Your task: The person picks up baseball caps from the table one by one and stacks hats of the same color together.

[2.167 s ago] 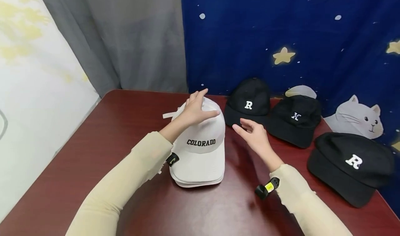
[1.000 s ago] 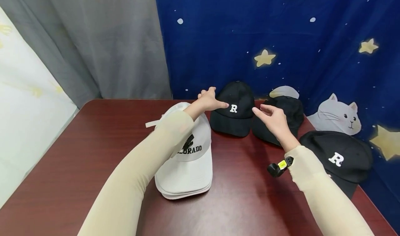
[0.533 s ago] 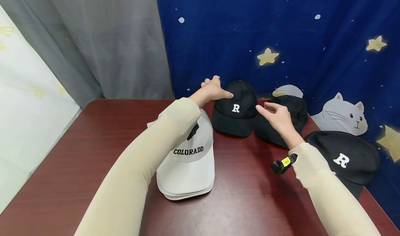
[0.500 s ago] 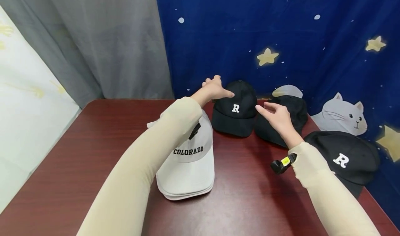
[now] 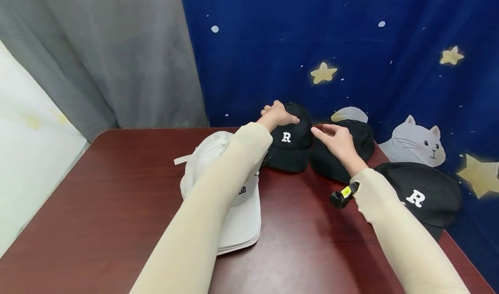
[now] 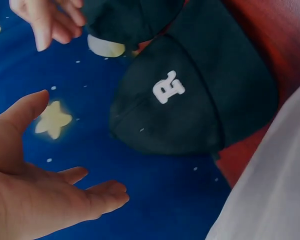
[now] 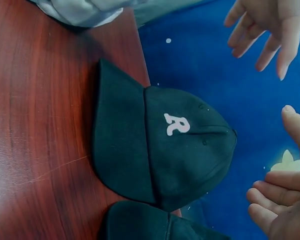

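Black cloth lies just below your fingertips: the cap with a white R sits between and under your two hands, its crown level with your fingers and its brim on your side of them. Your left hand is at the crown's left, thumb and fingers stretched apart and gripping nothing; the left wrist view shows curtain between those fingers and the cap. Your right hand is at the crown's right, fingers loosely bent, thumb held away from them, also gripping nothing and clear of that cap. Just behind your right fingers, partly hidden by them, is a second black cap, close beside the first. Farther right of those fingers is a third black cap, also marked with an R. Nearer you than your left fingers, and to their left, white stacked caps sit beneath your left sleeve on the red-brown table. Beyond all your fingers hangs a blue curtain with yellow stars.
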A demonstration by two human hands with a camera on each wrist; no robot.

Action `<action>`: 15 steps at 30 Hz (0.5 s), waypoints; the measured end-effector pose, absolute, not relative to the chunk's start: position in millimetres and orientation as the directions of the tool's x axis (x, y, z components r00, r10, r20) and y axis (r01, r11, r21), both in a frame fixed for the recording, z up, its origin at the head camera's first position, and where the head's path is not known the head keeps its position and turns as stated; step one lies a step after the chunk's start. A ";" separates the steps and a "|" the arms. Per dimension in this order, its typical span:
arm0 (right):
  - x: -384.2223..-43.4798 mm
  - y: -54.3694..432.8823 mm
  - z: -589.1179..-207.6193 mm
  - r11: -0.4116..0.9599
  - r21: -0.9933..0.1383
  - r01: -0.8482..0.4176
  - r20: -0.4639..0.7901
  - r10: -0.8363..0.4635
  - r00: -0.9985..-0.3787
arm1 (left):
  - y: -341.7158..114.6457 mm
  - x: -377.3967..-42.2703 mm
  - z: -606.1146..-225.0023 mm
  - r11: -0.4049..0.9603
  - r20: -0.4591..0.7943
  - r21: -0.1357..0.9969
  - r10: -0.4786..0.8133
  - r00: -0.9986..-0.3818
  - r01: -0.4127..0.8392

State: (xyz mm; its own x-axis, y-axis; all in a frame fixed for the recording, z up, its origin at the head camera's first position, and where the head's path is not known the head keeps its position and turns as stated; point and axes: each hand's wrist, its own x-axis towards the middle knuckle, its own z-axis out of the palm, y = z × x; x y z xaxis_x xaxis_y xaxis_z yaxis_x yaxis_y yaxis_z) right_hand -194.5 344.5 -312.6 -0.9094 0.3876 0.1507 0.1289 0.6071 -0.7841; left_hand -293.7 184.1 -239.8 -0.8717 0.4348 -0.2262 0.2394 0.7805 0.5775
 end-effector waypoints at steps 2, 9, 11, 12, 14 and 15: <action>-200.4 345.4 -315.7 0.602 -0.787 0.135 0.145 0.392 -0.908 | 188.1 -295.1 -248.1 0.786 -0.236 0.578 0.416 -0.878 0.217; -218.8 348.5 -328.5 0.578 -0.787 0.217 0.068 0.431 -0.900 | 198.2 -301.2 -272.8 0.799 -0.280 0.584 0.361 -0.890 0.140; -222.9 350.7 -332.4 0.563 -0.791 0.239 0.049 0.448 -0.893 | 201.1 -304.4 -278.3 0.799 -0.287 0.587 0.352 -0.891 0.127; -224.7 351.6 -334.3 0.560 -0.790 0.249 0.041 0.454 -0.890 | 202.8 -306.6 -280.9 0.801 -0.288 0.586 0.348 -0.892 0.123; -228.5 353.2 -338.3 0.545 -0.796 0.264 0.024 0.464 -0.885 | 206.6 -311.7 -286.4 0.806 -0.293 0.581 0.334 -0.896 0.111; -230.6 354.0 -340.5 0.538 -0.799 0.268 0.017 0.465 -0.885 | 208.4 -314.6 -289.3 0.811 -0.296 0.576 0.326 -0.898 0.104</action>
